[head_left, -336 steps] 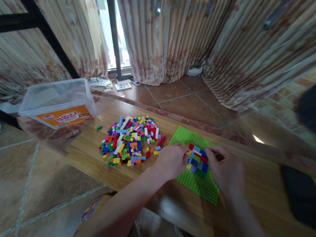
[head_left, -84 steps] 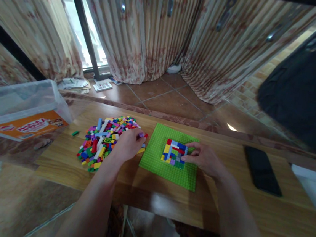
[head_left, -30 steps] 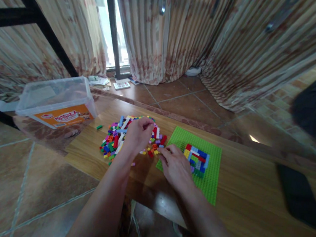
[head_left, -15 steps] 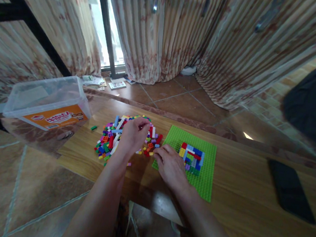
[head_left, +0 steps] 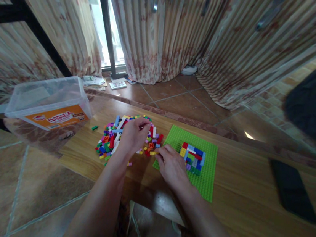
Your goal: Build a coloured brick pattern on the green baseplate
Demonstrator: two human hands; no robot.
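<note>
My left hand (head_left: 135, 133) is over the heap of mixed toy bricks (head_left: 106, 143), its fingers curled closed. Whatever those fingers hold, if anything, is hidden. At the heap's right side, my right hand (head_left: 170, 162) pinches a small yellow brick (head_left: 153, 153) between thumb and fingertips. That hand lies across the left edge of the green baseplate (head_left: 208, 171). On the plate sits a roughly square build of bricks (head_left: 198, 154) in red, blue, yellow, white and green, partly covered by my right hand.
A clear plastic box (head_left: 51, 97) with an orange label stands at the wooden table's (head_left: 236, 182) left end. One green brick (head_left: 95, 128) lies apart from the heap. A dark phone-like slab (head_left: 293, 191) rests at the right. Striped curtains (head_left: 163, 30) hang behind.
The yellow brick now shows at my right fingertips, which earlier were bent down near the heap's edge. My left hand has barely moved.
</note>
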